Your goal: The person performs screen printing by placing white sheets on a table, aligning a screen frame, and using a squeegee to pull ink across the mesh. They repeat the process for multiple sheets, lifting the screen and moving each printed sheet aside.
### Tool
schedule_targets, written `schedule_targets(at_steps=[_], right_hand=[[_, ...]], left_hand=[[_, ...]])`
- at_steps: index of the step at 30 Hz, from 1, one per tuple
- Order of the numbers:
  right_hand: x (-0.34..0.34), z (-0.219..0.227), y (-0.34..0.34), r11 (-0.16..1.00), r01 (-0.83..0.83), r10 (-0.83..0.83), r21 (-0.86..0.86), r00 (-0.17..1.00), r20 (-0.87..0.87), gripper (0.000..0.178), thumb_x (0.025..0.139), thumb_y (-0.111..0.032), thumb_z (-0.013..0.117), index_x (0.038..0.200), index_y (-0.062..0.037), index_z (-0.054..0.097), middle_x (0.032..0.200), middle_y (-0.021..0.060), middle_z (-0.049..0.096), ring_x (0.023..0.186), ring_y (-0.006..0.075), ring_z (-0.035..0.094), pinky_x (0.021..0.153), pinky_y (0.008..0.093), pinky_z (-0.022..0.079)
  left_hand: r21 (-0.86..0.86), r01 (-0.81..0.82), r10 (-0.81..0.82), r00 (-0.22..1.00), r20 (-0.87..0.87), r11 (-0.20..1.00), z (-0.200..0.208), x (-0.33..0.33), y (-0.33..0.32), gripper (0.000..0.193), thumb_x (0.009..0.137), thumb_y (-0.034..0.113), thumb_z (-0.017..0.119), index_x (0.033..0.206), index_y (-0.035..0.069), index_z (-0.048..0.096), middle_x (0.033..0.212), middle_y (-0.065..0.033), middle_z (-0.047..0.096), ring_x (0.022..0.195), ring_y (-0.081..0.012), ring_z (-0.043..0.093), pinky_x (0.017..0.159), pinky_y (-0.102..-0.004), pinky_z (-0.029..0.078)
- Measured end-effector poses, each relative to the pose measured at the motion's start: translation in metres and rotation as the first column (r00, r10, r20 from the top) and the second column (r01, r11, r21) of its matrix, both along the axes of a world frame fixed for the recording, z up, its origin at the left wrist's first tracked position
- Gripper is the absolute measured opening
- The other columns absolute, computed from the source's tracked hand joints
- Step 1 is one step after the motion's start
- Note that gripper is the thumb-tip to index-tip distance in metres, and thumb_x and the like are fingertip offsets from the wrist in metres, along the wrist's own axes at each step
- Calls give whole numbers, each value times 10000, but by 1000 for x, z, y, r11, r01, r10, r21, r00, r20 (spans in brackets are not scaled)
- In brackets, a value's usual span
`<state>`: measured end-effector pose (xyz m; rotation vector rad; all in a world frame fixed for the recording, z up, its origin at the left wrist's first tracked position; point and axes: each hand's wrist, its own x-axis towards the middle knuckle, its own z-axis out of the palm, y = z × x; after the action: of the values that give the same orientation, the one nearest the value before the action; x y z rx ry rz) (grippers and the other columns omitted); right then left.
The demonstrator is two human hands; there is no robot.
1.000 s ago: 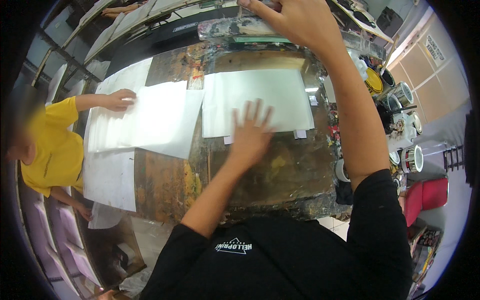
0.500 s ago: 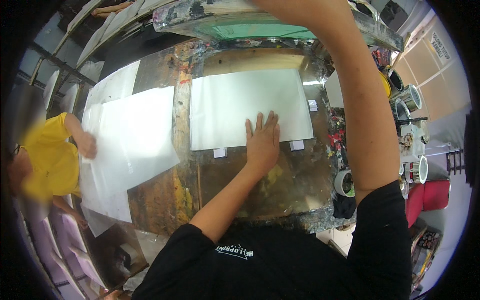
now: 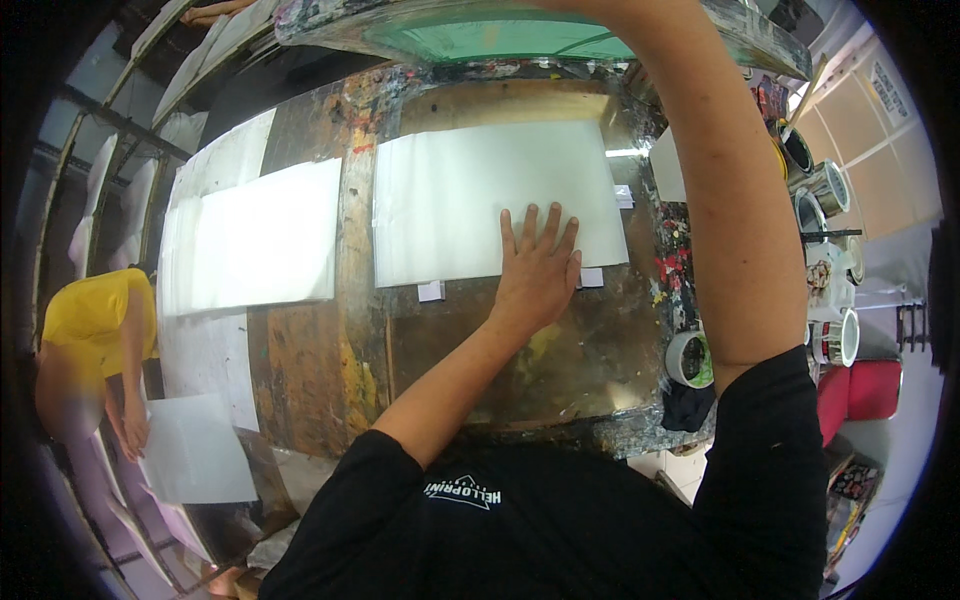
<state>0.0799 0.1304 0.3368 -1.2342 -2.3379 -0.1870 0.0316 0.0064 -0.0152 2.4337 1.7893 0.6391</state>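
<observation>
My left hand (image 3: 540,265) lies flat with fingers spread near the front edge of a white sheet (image 3: 450,200), toward its right side. Small white tabs touch or sit close by the sheet: one tab (image 3: 431,291) at the front left, another tab (image 3: 591,277) at the front right, a third tab (image 3: 624,196) on the right. My right arm reaches up to a tilted screen-printing frame (image 3: 330,22) with green mesh (image 3: 480,40). Only part of my right hand (image 3: 590,6) shows at the top edge; its fingers are out of sight.
Left of the sheet lies a stack of white sheets (image 3: 265,240) on the paint-stained table (image 3: 300,370). A co-worker in yellow (image 3: 100,315) holds a loose sheet (image 3: 200,450) at the lower left. Cans (image 3: 825,190) and a tape roll (image 3: 690,358) stand at the right.
The co-worker has carried a sheet off the stack toward the lower left. My left hand's fingers have spread wider on the sheet. In the picture, the screen frame sits slightly higher.
</observation>
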Motion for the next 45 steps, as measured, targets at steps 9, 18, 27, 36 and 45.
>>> schedule_targets(at_steps=[9, 18, 27, 36, 45], right_hand=[[-8, -20, -1, 986, -108, 120, 131, 989, -85, 951, 995, -811, 364, 662, 24, 676, 637, 170, 652, 640, 318, 664, 654, 425, 555], [44, -191, -93, 962, -165, 210, -219, 956, 203, 383, 875, -280, 739, 1199, -90, 662, 1046, 120, 698, 1049, 366, 662, 847, 552, 509], [35, -273, -145, 946, -12, 76, -324, 980, 185, 407, 805, -143, 775, 1196, -164, 661, 1107, 62, 679, 1058, 298, 640, 932, 505, 421], [-16, -291, 87, 971, 31, 30, -239, 968, 250, 259, 906, -244, 667, 1149, -157, 676, 1077, 85, 726, 1067, 339, 701, 893, 603, 472], [-23, -286, 134, 984, 35, 13, -173, 962, 271, 296, 921, -276, 647, 1202, -201, 700, 1061, 105, 729, 1067, 329, 708, 942, 592, 488]], left_hand=[[8, -164, 142, 875, 464, 986, 61, -32, -7, 523, 1020, 347, 682, 1455, 62, 623, 1454, -160, 605, 1303, -297, 597, 1166, -553, 380], [-301, -139, 330, 495, 804, 943, 101, -126, -82, 1145, 631, 421, 1022, 1522, -70, 496, 1275, -225, 717, 1202, -258, 687, 1059, -377, 516], [-39, -406, 398, 869, 295, 913, 10, -133, -103, 1166, 530, 665, 960, 1444, 19, 638, 983, -63, 509, 959, -258, 513, 925, -435, 431], [-53, -388, 382, 858, 343, 920, 23, -134, -102, 1166, 517, 611, 977, 1469, 35, 627, 987, -70, 513, 936, -258, 501, 878, -412, 423], [-87, -348, 351, 834, 426, 933, 30, -130, -105, 1184, 612, 565, 956, 1538, -25, 516, 909, -87, 707, 825, -226, 560, 856, -377, 392]])
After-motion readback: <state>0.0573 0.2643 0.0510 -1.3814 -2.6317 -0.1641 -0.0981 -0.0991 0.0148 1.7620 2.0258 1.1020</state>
